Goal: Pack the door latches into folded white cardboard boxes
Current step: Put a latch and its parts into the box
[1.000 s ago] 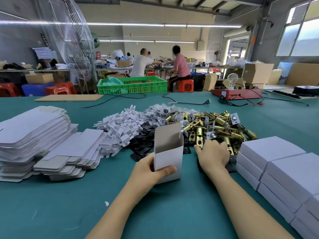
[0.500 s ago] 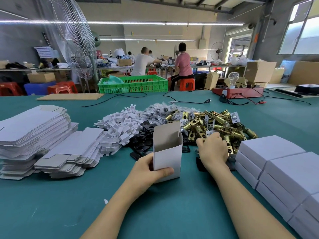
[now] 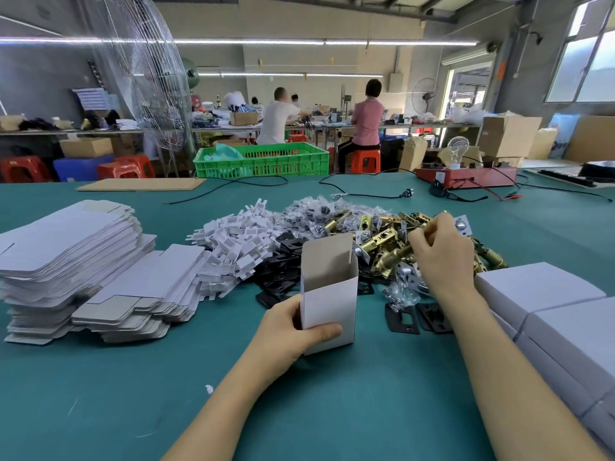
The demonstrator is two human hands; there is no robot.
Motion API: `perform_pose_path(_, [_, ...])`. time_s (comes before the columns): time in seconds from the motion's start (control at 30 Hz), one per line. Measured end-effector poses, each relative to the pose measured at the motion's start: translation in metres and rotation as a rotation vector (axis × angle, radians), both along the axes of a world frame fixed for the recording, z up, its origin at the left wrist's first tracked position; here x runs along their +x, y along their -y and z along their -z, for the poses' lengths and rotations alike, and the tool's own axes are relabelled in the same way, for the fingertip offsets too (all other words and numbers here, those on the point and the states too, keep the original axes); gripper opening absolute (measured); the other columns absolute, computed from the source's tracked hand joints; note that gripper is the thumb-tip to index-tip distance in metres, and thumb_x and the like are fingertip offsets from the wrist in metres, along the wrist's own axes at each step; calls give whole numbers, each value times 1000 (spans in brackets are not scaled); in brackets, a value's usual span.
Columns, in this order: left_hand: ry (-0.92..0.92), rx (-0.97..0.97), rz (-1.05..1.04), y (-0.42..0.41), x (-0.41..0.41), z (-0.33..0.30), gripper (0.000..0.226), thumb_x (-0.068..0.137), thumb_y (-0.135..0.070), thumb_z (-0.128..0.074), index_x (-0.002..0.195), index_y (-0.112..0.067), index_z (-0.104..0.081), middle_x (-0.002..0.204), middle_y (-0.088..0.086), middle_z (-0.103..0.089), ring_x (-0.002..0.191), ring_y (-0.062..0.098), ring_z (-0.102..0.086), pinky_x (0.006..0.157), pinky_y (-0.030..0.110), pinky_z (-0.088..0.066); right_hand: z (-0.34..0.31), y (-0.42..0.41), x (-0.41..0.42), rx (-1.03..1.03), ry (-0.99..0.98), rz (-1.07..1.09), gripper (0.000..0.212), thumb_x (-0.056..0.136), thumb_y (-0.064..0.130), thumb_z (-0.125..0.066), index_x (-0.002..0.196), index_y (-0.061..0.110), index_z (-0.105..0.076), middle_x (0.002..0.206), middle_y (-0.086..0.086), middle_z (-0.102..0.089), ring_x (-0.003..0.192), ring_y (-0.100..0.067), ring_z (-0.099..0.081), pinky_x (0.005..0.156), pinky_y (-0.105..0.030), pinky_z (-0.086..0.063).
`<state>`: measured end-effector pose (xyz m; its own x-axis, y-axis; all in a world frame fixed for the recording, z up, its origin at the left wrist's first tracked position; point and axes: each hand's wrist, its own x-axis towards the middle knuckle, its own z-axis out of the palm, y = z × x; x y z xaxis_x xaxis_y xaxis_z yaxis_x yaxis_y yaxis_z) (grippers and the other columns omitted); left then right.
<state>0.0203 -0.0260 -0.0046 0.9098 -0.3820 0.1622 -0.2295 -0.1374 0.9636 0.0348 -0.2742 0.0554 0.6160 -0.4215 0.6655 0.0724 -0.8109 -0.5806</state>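
At a packing bench (image 3: 366,410), a worker's left hand (image 3: 293,331) grips an upright, open-topped white box (image 3: 329,294) while the right hand (image 3: 442,251) curls over a heap of brass door latches (image 3: 389,247) just behind it, apparently picking one out. The loading step seems under way: next, a latch must be lifted clear of the tangle and lowered into the box mouth. The right fingertips are buried among the parts, so whether they hold a latch cannot be told. Finished boxes (image 3: 532,287) run off the right edge.
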Motion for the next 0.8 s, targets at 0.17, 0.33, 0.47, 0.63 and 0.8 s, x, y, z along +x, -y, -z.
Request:
perform_pose_path(0.17, [-6, -7, 1, 1, 1, 1, 44, 62, -34, -83, 103, -38, -70, 106, -15, -73, 101, 3, -68, 86, 22, -52, -13, -3, 4, -177, -367, -52, 22, 94, 14, -46, 90, -3, -58, 73, -16, -61, 62, -25, -49, 59, -36, -41])
perform_pose_path(0.33, [-10, -7, 6, 0, 1, 0, 42, 62, -34, -83, 101, -40, -70, 105, -15, -74, 100, 3, -68, 82, 18, -52, -27, -8, -7, -97, -589, -251, 34, 94, 36, -56, 89, 3, -63, 77, -14, -68, 74, -25, -67, 66, -34, -54])
perform_pose_path(0.47, [-10, -4, 6, 0, 1, 1, 44, 63, -33, -83, 105, -36, -70, 106, -13, -74, 101, 6, -68, 89, 26, -54, -27, -22, -3, -358, -608, -226, 34, 97, 35, -53, 93, 1, -59, 74, -8, -61, 67, -21, -57, 53, -26, -40])
perform_pose_path(0.63, [-25, -13, 2, 0, 2, 2, 43, 62, -33, -82, 104, -35, -70, 106, -15, -74, 101, 4, -68, 90, 27, -53, -2, -21, 5, -239, -272, -122, 21, 101, 22, -45, 101, 5, -57, 81, -7, -49, 73, -24, -47, 58, -31, -29])
perform_pose_path(0.8, [-33, -27, 8, 1, 3, 3, 43, 63, -32, -82, 105, -34, -70, 107, -16, -74, 101, 4, -68, 88, 23, -52, 9, -1, 0, -39, -224, -208, 15, 95, 13, -56, 107, 9, -63, 98, -12, -58, 70, -19, -64, 65, -24, -52])
